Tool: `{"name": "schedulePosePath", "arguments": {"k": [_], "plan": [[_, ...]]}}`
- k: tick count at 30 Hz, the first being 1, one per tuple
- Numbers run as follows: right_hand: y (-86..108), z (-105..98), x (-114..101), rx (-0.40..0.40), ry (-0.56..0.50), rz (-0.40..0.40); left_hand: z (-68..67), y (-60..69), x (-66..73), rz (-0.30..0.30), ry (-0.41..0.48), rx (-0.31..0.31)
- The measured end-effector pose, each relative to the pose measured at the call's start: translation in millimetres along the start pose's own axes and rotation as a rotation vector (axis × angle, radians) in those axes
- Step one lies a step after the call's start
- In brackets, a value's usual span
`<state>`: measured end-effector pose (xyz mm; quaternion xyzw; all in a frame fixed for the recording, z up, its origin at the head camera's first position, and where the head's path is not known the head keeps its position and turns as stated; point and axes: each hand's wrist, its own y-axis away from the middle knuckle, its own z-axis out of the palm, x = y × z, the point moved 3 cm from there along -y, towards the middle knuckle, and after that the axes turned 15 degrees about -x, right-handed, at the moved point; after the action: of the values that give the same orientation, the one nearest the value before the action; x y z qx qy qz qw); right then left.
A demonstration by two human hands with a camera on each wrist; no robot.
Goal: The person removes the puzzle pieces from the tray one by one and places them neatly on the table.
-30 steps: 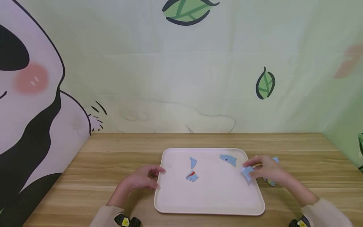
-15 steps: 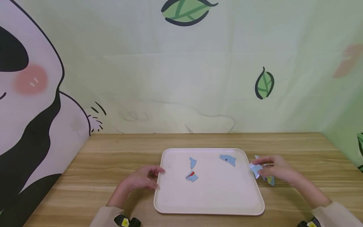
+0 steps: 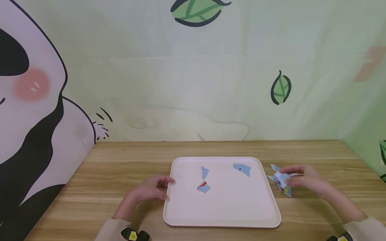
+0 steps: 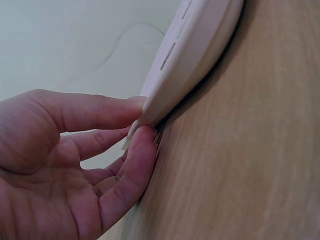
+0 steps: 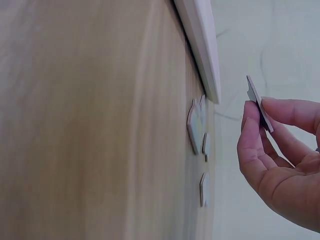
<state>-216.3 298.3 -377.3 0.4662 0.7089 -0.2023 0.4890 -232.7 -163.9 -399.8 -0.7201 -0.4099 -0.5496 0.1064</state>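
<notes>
My left hand [image 3: 150, 188] holds the left rim of a white tray [image 3: 229, 209]; in the left wrist view, its thumb and fingers pinch the tray's edge [image 4: 192, 65]. Between the thumb and fingers of my right hand [image 3: 307, 179] is a thin, light-blue puzzle piece [image 3: 281, 177]. The right wrist view shows this puzzle piece [image 5: 256, 100] edge-on, raised off the table. Just beneath, several printed puzzle pieces [image 3: 287, 192] lie on the table right of the tray, partly hidden by the held piece and hand.
Three blue pieces lie apart on the tray: a narrow one [image 3: 204, 172], one with a red stripe [image 3: 203, 187] and a larger one [image 3: 242, 169] near the far right corner. Behind the wooden table [image 3: 135, 154] rises a wall [image 3: 144, 83] with printed leaves and a panda.
My right hand has carried the puzzle piece rightward, from over the tray's right edge to above the pieces on the table. The left hand has stayed at the tray's rim.
</notes>
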Motion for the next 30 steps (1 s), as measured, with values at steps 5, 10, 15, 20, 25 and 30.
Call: {"name": "schedulePosePath", "arguments": {"k": [5,10,15,20,25,30], "plan": [[5.8,-5,6,0.028,0.045,-0.003,0.1,0.3,-0.2,0.007,-0.007,0.001],[11.9,-10,11,0.053,0.086,0.039,0.1,0.4,-0.2,0.006,-0.001,0.0],[17.1,-16,17,0.06,0.154,0.094,0.6,0.7,0.1,0.002,-0.002,0.002],[20.3,-21,23,0.06,0.201,0.131,0.7,0.6,0.3,0.008,0.003,-0.002],[22.6,-25,29,0.044,0.165,0.116,0.3,0.5,0.0,0.009,0.0,-0.003],[24.4,-28,32,0.05,0.201,0.156,0.0,0.5,-0.2,0.012,-0.001,-0.003]]}}
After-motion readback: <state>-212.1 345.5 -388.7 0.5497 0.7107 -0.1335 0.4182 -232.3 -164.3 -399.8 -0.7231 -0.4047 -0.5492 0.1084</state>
